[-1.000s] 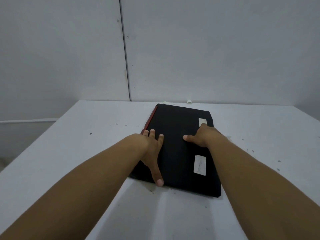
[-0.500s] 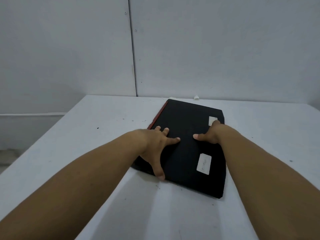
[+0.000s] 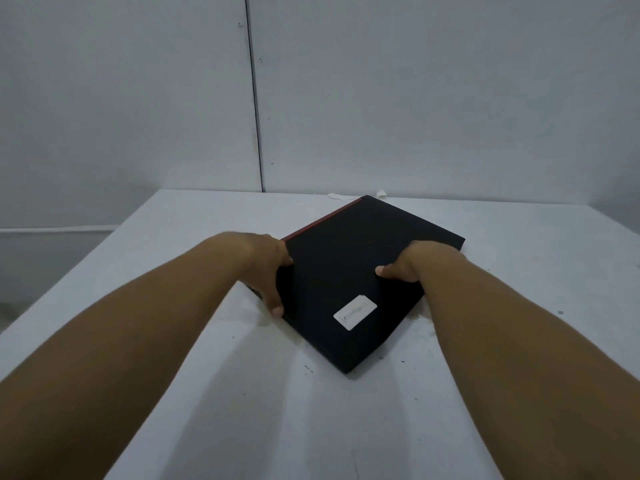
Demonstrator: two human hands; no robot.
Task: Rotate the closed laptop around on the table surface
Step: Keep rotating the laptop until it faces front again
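A closed black laptop (image 3: 349,268) with a red strip along its far-left edge lies flat on the white table (image 3: 173,271), turned diamond-wise with one corner pointing at me. A white label (image 3: 355,312) is stuck near that corner. My left hand (image 3: 272,271) grips the laptop's left corner, thumb along its near-left edge. My right hand (image 3: 410,268) holds the right edge, thumb pressed on the lid and fingers hidden behind the edge.
The table's back edge meets a grey panelled wall (image 3: 381,98) just behind the laptop's far corner. Small white scraps (image 3: 381,192) lie at that back edge. The table's left edge (image 3: 76,261) drops off to the floor.
The laptop has turned clockwise from lying lengthwise to diamond-wise. My left hand slid from the lid to the left corner. My right hand shifted with the right edge.
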